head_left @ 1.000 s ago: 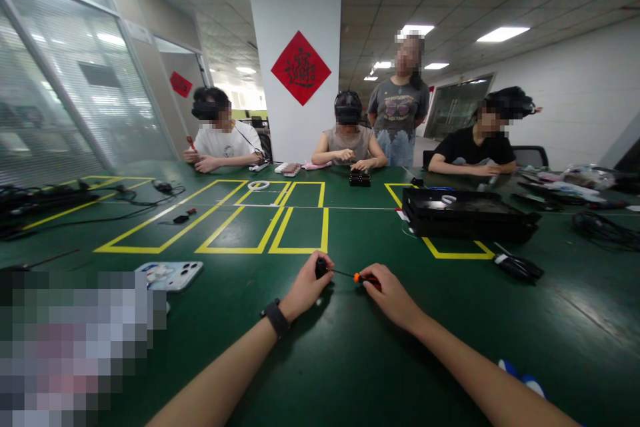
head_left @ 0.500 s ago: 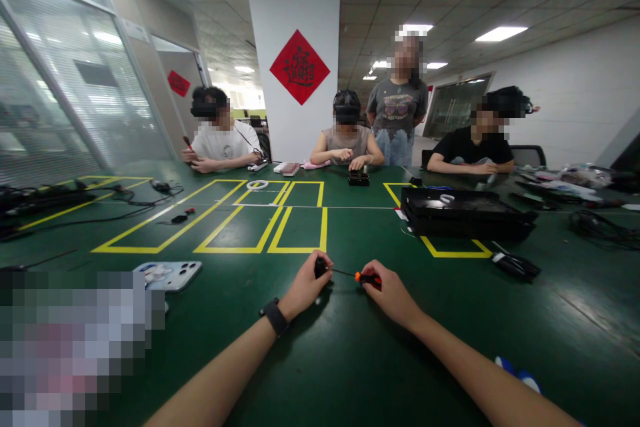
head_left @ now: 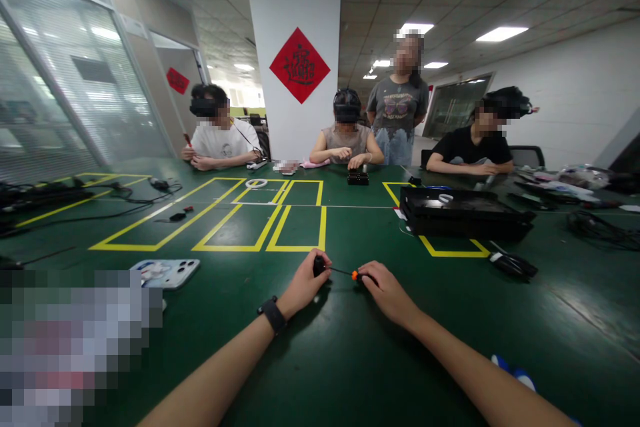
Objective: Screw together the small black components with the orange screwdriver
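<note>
Just above the near middle of the green table, my left hand (head_left: 303, 283) is closed around a small dark part (head_left: 319, 266). Its kind is mostly hidden by my fingers. My right hand (head_left: 389, 290) grips a screwdriver (head_left: 355, 275) with an orange and black handle. The thin shaft points left and its end reaches my left fingertips at the dark part; whether the tip sits in a screw cannot be made out. Both hands are close together, with only the shaft between them.
Left of me lies a phone (head_left: 167, 273). Yellow tape rectangles (head_left: 296, 249) mark the green table. A black tray (head_left: 465, 221) and a bundled cable (head_left: 513, 265) lie to the right, blue-and-white items (head_left: 515, 373) nearer. Three people sit opposite; another stands behind.
My right hand has turned slightly over the screwdriver handle, and now covers more of it. My left hand stays almost in place with the dark part.
</note>
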The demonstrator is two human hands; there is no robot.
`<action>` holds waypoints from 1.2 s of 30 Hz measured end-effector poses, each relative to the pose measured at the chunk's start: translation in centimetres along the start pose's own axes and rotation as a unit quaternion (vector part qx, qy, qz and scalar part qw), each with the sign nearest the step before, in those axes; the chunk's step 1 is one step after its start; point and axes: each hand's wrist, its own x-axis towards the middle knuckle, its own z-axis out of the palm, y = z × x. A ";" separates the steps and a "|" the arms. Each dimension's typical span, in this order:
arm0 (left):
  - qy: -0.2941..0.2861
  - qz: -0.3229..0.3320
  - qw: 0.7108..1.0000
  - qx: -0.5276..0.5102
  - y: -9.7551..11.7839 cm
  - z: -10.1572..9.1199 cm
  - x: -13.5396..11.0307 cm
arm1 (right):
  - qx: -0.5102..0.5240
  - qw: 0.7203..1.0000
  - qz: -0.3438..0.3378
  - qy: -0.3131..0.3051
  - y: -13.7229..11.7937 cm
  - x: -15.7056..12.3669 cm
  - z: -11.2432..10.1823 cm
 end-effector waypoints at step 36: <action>-0.008 -0.023 0.999 -0.031 -0.2 0.0 -0.1 | 0.000 1.000 -0.003 -0.006 0.0 -0.1 0.1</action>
